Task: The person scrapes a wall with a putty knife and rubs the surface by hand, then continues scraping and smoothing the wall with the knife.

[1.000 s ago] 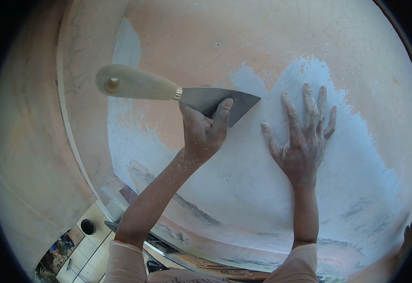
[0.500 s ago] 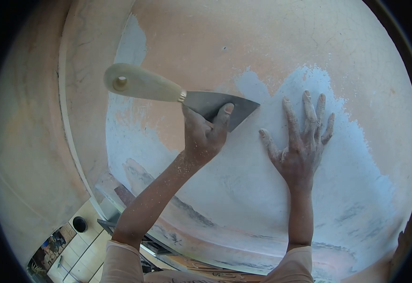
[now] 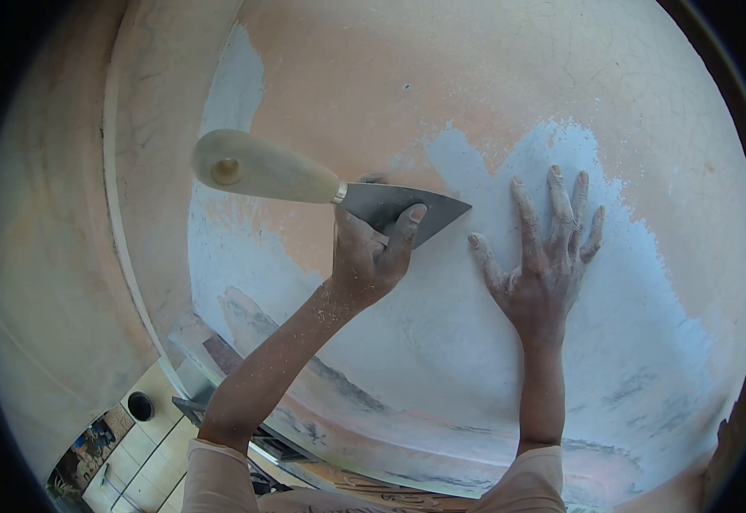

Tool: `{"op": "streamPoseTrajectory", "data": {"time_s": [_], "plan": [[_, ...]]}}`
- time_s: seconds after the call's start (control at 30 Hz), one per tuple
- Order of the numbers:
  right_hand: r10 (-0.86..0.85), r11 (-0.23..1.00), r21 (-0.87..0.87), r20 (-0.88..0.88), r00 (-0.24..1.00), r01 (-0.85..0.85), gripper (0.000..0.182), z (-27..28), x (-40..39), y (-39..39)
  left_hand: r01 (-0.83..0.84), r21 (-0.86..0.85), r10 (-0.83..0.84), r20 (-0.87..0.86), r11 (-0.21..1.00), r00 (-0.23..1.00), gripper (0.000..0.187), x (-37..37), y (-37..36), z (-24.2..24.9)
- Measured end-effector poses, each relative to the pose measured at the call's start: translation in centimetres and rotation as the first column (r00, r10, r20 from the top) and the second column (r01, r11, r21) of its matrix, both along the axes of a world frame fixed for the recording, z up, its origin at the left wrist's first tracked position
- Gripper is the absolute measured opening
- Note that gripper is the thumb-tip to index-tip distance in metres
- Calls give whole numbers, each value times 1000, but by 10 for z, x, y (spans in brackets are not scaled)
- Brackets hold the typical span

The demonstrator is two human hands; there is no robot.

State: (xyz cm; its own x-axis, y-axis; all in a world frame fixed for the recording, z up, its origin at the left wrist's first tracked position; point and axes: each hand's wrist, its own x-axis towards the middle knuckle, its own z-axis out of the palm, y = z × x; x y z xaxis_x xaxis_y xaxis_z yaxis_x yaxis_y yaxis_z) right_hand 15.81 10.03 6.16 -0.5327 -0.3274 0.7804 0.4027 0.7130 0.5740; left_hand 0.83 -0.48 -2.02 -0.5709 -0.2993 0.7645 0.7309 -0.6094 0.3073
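My left hand (image 3: 366,256) is closed on a putty knife (image 3: 300,173), gripping it by the metal blade with the thumb lying across the face. Its pale handle, with a hole near the end, sticks out to the left. The blade's pointed corner is aimed right, close over the wall (image 3: 424,316). Dusty with white powder, my right hand (image 3: 544,269) lies flat on the whitish-blue coated part of the wall, fingers spread. Around the coat's ragged upper border shows a bare peach-coloured surface (image 3: 339,94).
A pale ridge (image 3: 121,214) runs down the wall's left side. At lower left, a black bucket (image 3: 140,406) stands on the tiled floor (image 3: 146,474). A dark frame edge (image 3: 745,128) bounds the wall on the right.
The putty knife has tilted and dropped slightly, its handle end now lower in view. My left fingers show a little behind the blade's upper edge. The right hand stays in place.
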Motion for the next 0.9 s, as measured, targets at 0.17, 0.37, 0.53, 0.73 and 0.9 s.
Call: {"op": "streamPoseTrajectory", "data": {"time_s": [0.17, 0.37, 0.53, 0.73, 0.9], "plan": [[-7, 1000, 18, -1, 1000, 7, 63, 0, 0, 2, 53, -33, -52, 16, 998, 999, 53, 7, -5, 0], [-3, 1000, 9, -7, 1000, 3, 62, 0, 0, 1, 145, 66, -151, 98, 987, 984, 63, 0, -5, 4], [0, 1000, -2, -2, 1000, 0, 63, -1, 0, 1, 79, -94, -74, 54, 992, 996, 62, 3, -5, -6], [4, 1000, -2, -3, 1000, -5, 62, 0, -1, 1, -206, -71, 194, -144, 976, 970, 61, 3, 5, -11], [4, 1000, -10, -5, 1000, -4, 62, 1, 0, 0, 46, -34, -46, 2, 998, 999, 57, 7, 5, -10]]}}
